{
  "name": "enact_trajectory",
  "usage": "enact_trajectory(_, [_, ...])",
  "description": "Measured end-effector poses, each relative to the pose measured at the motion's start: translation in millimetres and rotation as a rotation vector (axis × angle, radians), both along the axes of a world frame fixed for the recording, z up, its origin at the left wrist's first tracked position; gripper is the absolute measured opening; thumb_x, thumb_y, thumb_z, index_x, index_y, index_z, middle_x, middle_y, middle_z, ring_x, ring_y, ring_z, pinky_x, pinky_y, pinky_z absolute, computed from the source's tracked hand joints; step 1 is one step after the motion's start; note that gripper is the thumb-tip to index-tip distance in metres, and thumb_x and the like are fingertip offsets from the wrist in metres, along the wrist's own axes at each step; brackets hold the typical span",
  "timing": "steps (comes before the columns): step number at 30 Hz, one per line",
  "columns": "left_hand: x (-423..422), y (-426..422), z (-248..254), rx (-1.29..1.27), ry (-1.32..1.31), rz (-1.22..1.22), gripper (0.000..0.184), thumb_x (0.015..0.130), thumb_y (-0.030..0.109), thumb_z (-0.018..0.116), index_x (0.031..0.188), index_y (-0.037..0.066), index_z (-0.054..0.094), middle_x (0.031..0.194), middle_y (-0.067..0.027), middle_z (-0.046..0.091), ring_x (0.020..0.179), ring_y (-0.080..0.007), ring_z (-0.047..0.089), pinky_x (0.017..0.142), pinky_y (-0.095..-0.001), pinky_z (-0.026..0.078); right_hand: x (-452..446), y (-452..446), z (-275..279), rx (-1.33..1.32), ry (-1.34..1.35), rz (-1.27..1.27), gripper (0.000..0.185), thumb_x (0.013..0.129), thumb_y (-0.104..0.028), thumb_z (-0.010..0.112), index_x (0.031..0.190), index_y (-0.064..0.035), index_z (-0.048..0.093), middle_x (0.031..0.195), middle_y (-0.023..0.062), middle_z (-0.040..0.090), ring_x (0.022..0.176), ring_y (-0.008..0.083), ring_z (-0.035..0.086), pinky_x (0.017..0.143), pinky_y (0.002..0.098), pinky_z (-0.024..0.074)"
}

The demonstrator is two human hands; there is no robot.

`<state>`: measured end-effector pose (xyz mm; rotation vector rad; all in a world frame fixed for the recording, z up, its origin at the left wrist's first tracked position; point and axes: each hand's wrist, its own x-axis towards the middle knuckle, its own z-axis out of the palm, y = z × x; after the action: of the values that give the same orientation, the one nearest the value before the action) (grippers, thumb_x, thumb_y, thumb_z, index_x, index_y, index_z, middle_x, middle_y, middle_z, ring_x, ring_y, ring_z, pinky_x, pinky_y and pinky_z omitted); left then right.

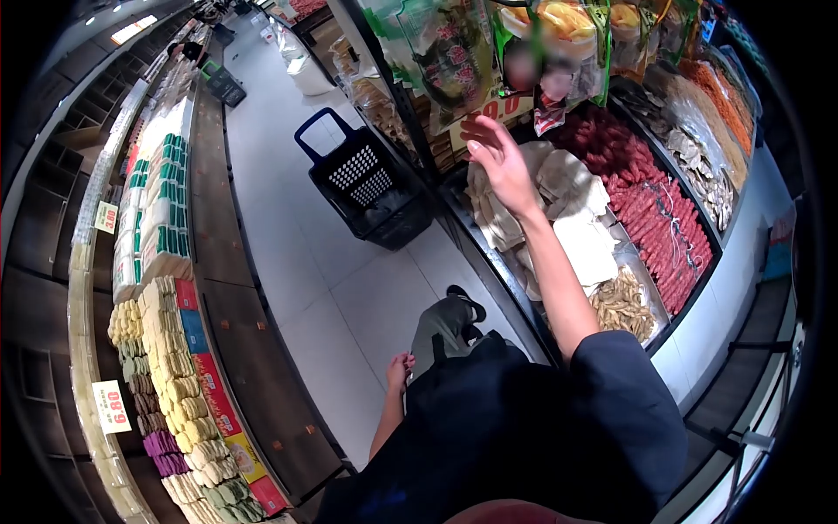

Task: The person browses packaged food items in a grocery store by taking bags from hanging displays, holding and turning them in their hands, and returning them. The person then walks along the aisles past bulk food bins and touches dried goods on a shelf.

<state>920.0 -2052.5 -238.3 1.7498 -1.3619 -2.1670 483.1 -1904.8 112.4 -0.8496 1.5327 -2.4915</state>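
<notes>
My right hand (pixel 502 170) is raised, its fingers apart and nothing in them. It is just below the hanging plastic food bags (pixel 445 57), in front of a price sign (pixel 489 120); whether it touches either I cannot tell. Beneath that arm lie pale, flat dried sheets (pixel 572 196) in a display bin. Beside them are dark red sausages (pixel 659 218) and a tray of small tan dried goods (pixel 624 306). My left hand (pixel 400 371) hangs low by my thigh with its fingers curled in; what they hold, if anything, is too small to make out.
A black shopping basket (pixel 371 188) with its handle up stands on the tiled floor (pixel 305 262), left of the bins. Shelves of stacked noodle bundles (pixel 175 367) and white-green packs (pixel 161 218) line the left. Farther down the aisle, a person (pixel 188 51) is near another basket (pixel 223 85).
</notes>
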Motion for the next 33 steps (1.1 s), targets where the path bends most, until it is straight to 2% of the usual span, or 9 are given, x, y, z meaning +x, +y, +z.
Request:
enact_trajectory(4, [-27, -8, 17, 0.004, 0.063, -0.041, 0.022, 0.093, 0.017, 0.047, 0.108, 0.004, 0.057, 0.092, -0.0091, 0.067, 0.077, -0.0158, 0.064, 0.065, -0.0270, 0.050, -16, -13, -3, 0.113, -0.058, 0.058, 0.035, 0.092, -0.015, 0.059, 0.121, 0.0015, 0.049, 0.111, 0.0059, 0.059, 0.104, 0.0120, 0.056, 0.092, 0.0255, 0.0439])
enact_trajectory(8, [-23, 3, 6, -0.014, 0.000, -0.043, 0.022, 0.094, 0.017, 0.046, 0.108, 0.005, 0.057, 0.092, -0.0093, 0.066, 0.076, -0.0158, 0.063, 0.065, -0.0271, 0.050, -15, -21, 1, -0.072, -0.154, 0.144, 0.032, 0.092, -0.016, 0.058, 0.119, -0.0029, 0.048, 0.110, 0.0062, 0.060, 0.100, 0.0128, 0.058, 0.088, 0.0282, 0.0472])
enact_trajectory(11, [-14, 14, -7, -0.028, -0.031, -0.052, 0.021, 0.093, 0.018, 0.049, 0.107, 0.006, 0.059, 0.093, -0.0073, 0.066, 0.079, -0.0157, 0.062, 0.065, -0.0289, 0.050, -22, -19, 8, -0.251, -0.339, 0.320, 0.032, 0.093, -0.024, 0.057, 0.119, -0.0062, 0.051, 0.112, 0.0068, 0.061, 0.104, 0.0215, 0.059, 0.091, 0.0421, 0.0472])
enact_trajectory(14, [4, 19, -25, -0.028, -0.029, -0.051, 0.020, 0.092, 0.020, 0.052, 0.103, 0.008, 0.062, 0.089, -0.0032, 0.065, 0.081, -0.0146, 0.060, 0.062, -0.0292, 0.048, -24, -14, 13, -0.471, -0.442, 0.485, 0.024, 0.094, -0.025, 0.056, 0.110, -0.0078, 0.054, 0.102, 0.0069, 0.064, 0.095, 0.0198, 0.062, 0.087, 0.0376, 0.0486])
enact_trajectory(20, [-5, 37, -14, -0.028, -0.071, 0.041, 0.018, 0.090, 0.019, 0.053, 0.103, 0.011, 0.063, 0.085, -0.0011, 0.064, 0.071, -0.0114, 0.056, 0.057, -0.0256, 0.043, -29, -12, 12, -0.499, -0.493, 0.544, 0.021, 0.094, -0.026, 0.056, 0.106, -0.0084, 0.057, 0.095, 0.0076, 0.066, 0.091, 0.0209, 0.064, 0.088, 0.0386, 0.0483])
enact_trajectory(22, [-6, 43, -18, -0.003, -0.071, 0.061, 0.018, 0.090, 0.020, 0.053, 0.103, 0.011, 0.063, 0.084, -0.0002, 0.063, 0.068, -0.0099, 0.054, 0.054, -0.0232, 0.041, -37, -15, 1, -0.515, -0.455, 0.597, 0.027, 0.092, -0.028, 0.059, 0.112, -0.0097, 0.058, 0.108, 0.0066, 0.064, 0.101, 0.0216, 0.060, 0.094, 0.0408, 0.0446])
enact_trajectory(26, [-3, 52, -39, 0.012, -0.059, 0.101, 0.018, 0.090, 0.021, 0.053, 0.101, 0.012, 0.064, 0.082, 0.0004, 0.062, 0.066, -0.0097, 0.053, 0.053, -0.0235, 0.040, -48, -27, -12, -0.554, -0.450, 0.689, 0.031, 0.091, -0.030, 0.060, 0.114, -0.0087, 0.057, 0.109, 0.0081, 0.064, 0.105, 0.0228, 0.059, 0.098, 0.0420, 0.0426])
enact_trajectory(30, [-1, 77, -40, -0.092, 0.011, 0.238, 0.020, 0.089, 0.021, 0.054, 0.098, 0.008, 0.066, 0.081, 0.0002, 0.062, 0.066, -0.0095, 0.052, 0.058, -0.0232, 0.041, -42, -29, 14, -0.609, -0.465, 0.766, 0.046, 0.088, -0.031, 0.064, 0.123, -0.0056, 0.051, 0.123, 0.0121, 0.057, 0.116, 0.0265, 0.053, 0.105, 0.0436, 0.0385])
enact_trajectory(33, [3, 83, -47, -0.222, -0.018, 0.271, 0.021, 0.089, 0.022, 0.056, 0.096, 0.006, 0.068, 0.081, -0.0003, 0.063, 0.067, -0.0093, 0.053, 0.063, -0.0229, 0.042, -44, -26, 14, -0.673, -0.465, 0.816, 0.051, 0.087, -0.029, 0.066, 0.128, -0.0054, 0.047, 0.127, 0.0127, 0.053, 0.117, 0.0258, 0.052, 0.102, 0.0421, 0.0415])
